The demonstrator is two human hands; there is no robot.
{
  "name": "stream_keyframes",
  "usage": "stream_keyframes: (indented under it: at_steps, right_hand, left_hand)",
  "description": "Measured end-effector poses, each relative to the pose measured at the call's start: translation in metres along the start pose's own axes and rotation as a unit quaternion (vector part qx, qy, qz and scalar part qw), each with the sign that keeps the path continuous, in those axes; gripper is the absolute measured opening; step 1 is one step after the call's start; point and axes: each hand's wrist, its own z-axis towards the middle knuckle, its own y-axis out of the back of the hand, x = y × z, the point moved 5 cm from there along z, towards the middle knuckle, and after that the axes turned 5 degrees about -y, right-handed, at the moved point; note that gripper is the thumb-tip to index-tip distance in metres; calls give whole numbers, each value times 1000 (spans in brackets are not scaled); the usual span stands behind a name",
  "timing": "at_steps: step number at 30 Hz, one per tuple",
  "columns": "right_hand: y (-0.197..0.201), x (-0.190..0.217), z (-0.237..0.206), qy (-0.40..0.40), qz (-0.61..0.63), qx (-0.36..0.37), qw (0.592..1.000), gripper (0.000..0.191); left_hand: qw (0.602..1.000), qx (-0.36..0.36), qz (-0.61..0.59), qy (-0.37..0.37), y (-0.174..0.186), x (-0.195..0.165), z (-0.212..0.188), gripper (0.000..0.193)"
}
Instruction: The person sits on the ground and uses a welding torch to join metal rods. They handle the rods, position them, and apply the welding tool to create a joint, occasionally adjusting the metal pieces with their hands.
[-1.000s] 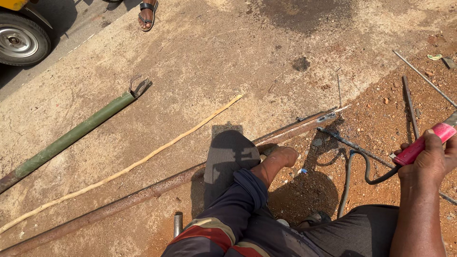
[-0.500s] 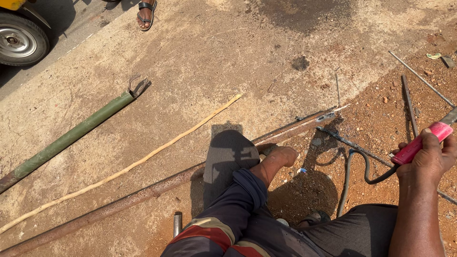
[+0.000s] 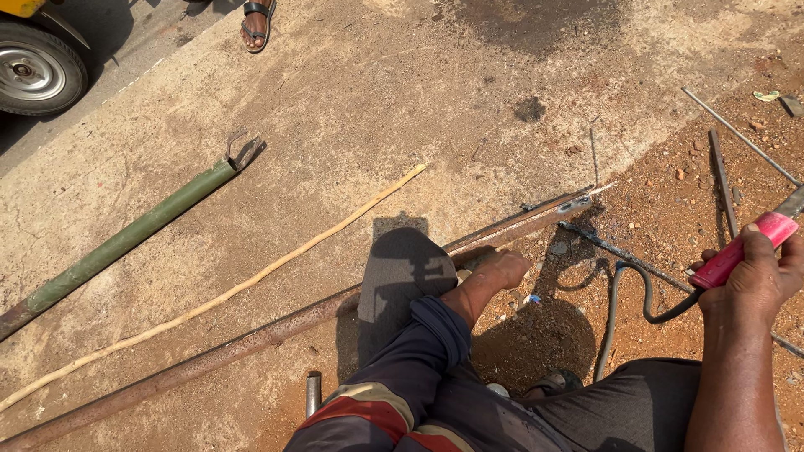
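The right hand (image 3: 758, 280), at the right edge of the frame, is closed around a pink-handled electrode holder (image 3: 744, 249), which points toward the upper right. A black cable (image 3: 626, 305) runs from the holder down and left across the red soil.

Change since the earlier frames: minimal. Over the last second the right hand has shifted only slightly along the pink handle; holder, cable and rusty pipe lie in the same places. The holder tip is well apart from the pipe end, so by judgement no contact with the metal is being made at this moment.

The left hand (image 3: 502, 269), in the lower centre, rests on the ground touching the long rusty pipe (image 3: 276, 331); its fingers are curled, and whether they grip the pipe cannot be told. The pipe runs from the lower left corner to the centre right, ending at a flat metal fitting (image 3: 574, 203).

Count:
- Rusty pipes: one.
- Green pipes (image 3: 126, 238): one, upper left.
- Pale sticks (image 3: 243, 285): one, between the two pipes.
- Thin metal rods (image 3: 722, 180): at least two, upper right.
- Short pipe stubs (image 3: 312, 392): one, bottom centre.
- Vehicle wheels (image 3: 35, 69): one, top left corner.
- Sandalled feet (image 3: 258, 21) of another person: one, top edge.
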Motion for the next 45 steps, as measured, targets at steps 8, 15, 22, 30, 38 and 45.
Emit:
stream_keyframes:
  at_steps: [8, 15, 22, 30, 38, 45]
  right_hand:
    - [1, -5, 3, 1, -20, -5, 1000, 46]
    - [3, -9, 5, 4, -36, -6, 999, 48]
    - [8, -19, 12, -11, -24, -14, 1000, 55]
    - [4, -16, 10, -19, 2, -9, 1000, 55]
    - [-2, -1, -5, -54, 26, -23, 998, 62]
    - [5, 4, -26, -35, 45, 18, 998, 64]
  left_hand:
    - [992, -67, -100, -34, 20, -14, -10, 32]
    - [996, -28, -84, -23, 6, -9, 5, 26]
    - [993, -41, -95, -53, 8, -12, 1, 26]
    - [998, -30, -46, -39, 14, -13, -9, 23]
    - [1000, -10, -21, -14, 5, -4, -8, 34]
    - [999, -25, -28, -25, -7, 9, -13, 27]
